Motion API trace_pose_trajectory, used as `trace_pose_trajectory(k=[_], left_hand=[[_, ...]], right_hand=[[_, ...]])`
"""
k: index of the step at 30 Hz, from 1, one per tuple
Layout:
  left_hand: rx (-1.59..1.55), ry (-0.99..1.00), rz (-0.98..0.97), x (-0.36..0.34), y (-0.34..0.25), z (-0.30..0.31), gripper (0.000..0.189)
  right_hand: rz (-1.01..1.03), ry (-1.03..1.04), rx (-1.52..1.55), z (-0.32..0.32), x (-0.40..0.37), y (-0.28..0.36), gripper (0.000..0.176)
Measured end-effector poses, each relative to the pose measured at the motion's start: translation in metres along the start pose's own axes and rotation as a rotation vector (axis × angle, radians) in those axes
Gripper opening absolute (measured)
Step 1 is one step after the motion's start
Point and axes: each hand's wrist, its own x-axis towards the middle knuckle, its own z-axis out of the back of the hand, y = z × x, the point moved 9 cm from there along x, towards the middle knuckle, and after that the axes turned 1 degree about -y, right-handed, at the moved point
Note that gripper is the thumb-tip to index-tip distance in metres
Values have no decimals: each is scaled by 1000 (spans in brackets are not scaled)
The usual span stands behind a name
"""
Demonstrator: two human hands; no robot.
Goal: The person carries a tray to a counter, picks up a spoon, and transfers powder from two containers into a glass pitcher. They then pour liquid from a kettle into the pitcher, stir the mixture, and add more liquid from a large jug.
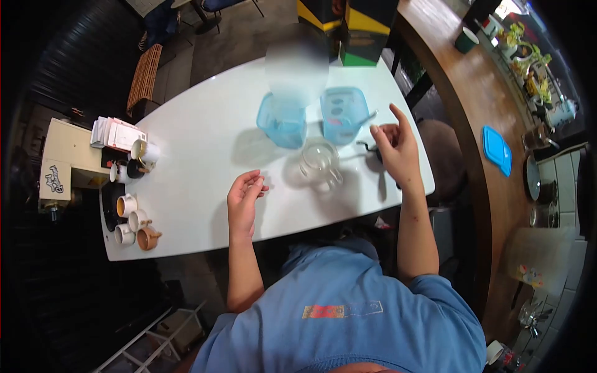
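Note:
My left hand (244,202) hovers over the near side of the white table (186,149), fingers loosely bent and nothing visible in them. To its right stands a clear glass jug (319,163) with a handle. Two translucent blue plastic tubs (283,127) sit beyond the jug; the right-hand tub (344,118) has a utensil handle (368,117) leaning out of it. Close to that handle is my right hand (397,149), raised, with thumb and index finger apart and the other fingers curled. A dark object (367,147), partly hidden, lies by this hand.
Several cups (137,221) crowd the table's left end, near stacked papers (117,133). A wooden counter (463,112) runs along the right, bearing a blue lid (497,151) and a green cup (466,40). Dark boxes with yellow (367,28) stand at the far edge. A blurred patch hides part of the far table.

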Motion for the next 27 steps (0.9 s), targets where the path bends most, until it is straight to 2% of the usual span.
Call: trace_pose_trajectory(k=[1,4,12,14,15,18,22,25,27], left_hand=[[-45,-6,-16,8,-3,4,25],[-97,-4,-44,32,-11,9,24],[-83,48,-40,61,-14,1,24],[-95,38,-39,66,-10,0,24],[-102,26,-31,68,-8,0,23],[-133,30,-35,72,0,-5,22],[-102,74,-21,71,-2,-13,22],[-124,46,-38,73,-2,-6,21],[-125,3,-70,75,-4,3,22]], right_hand=[[5,-1,-30,-7,4,-1,64],[-22,-24,-141,-17,12,-4,53],[-82,-40,-137,-35,14,-3,31],[105,-94,-360,-34,16,12,26],[167,-122,-416,-35,16,22,19],[296,-88,-487,-43,19,35,15],[258,-102,-460,-46,22,32,14],[308,-145,-479,-44,23,38,14],[247,-147,-430,-41,24,35,14]])
